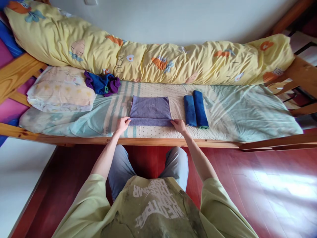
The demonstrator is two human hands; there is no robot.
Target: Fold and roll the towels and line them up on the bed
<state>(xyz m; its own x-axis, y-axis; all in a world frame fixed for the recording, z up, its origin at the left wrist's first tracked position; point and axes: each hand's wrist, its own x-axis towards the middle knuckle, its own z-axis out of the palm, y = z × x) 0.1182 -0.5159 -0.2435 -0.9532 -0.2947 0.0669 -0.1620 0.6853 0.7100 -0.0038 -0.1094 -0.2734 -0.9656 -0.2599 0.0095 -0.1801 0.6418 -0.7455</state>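
Left hand (pixel 123 124): fingertips pinched on near left corner of purple towel.
Right hand (pixel 178 125): fingertips pinched on its near right corner.
Purple towel (pixel 151 108): flat on bed sheet (pixel 223 112), near edge folded over in a narrow band.
Blue rolls (pixel 197 109): two, side by side, right of towel.
Crumpled cloths (pixel 102 83): blue and purple, against pillow (pixel 61 88).
Quilt (pixel 158 62): yellow, along wall side.

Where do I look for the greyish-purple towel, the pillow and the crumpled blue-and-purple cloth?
Greyish-purple towel (pixel 150 109): head view, the flat part beyond its folded near edge.
Pillow (pixel 60 91): head view, middle of its upper face.
Crumpled blue-and-purple cloth (pixel 100 84): head view, its blue middle.
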